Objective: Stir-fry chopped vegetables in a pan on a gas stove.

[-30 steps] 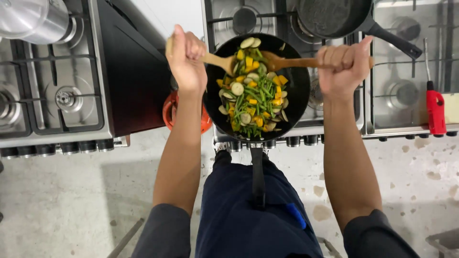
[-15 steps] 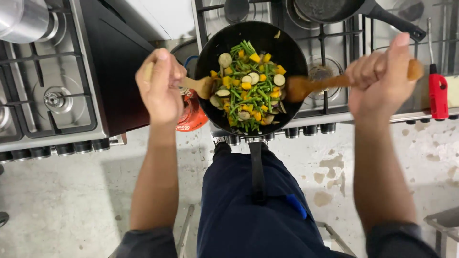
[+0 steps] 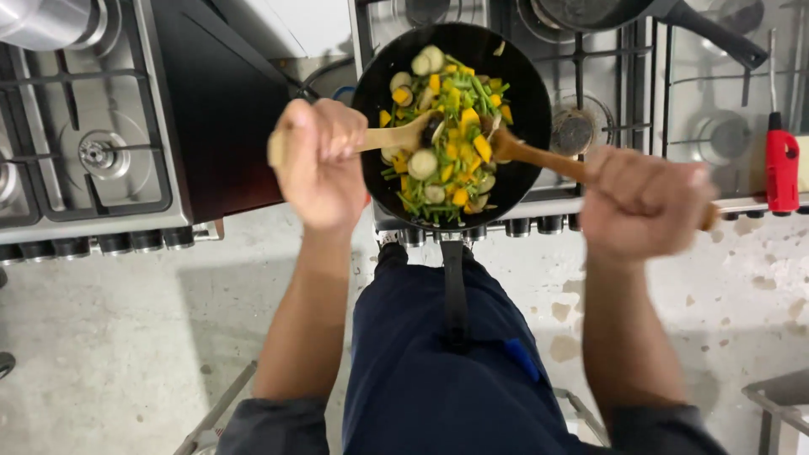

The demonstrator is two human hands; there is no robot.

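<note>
This is a kitchen, likely a working or commercial one. Two steel gas ranges stand side by side: the left range [image 3: 84,152] with grates and a burner, the right range [image 3: 640,109] with several burners and a row of black knobs [image 3: 522,226] along its near edge. A black frying pan [image 3: 451,126] of chopped vegetables sits on the right range, a second pan [image 3: 607,13] behind it. The floor [image 3: 126,337] is worn, stained concrete.

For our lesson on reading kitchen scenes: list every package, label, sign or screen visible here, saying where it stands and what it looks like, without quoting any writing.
No package, label, sign or screen shows in this view.
Only cookware and tools appear: a black frying pan of mixed vegetables on the gas stove, two wooden spoons, and a red lighter at the stove's right edge.
</note>
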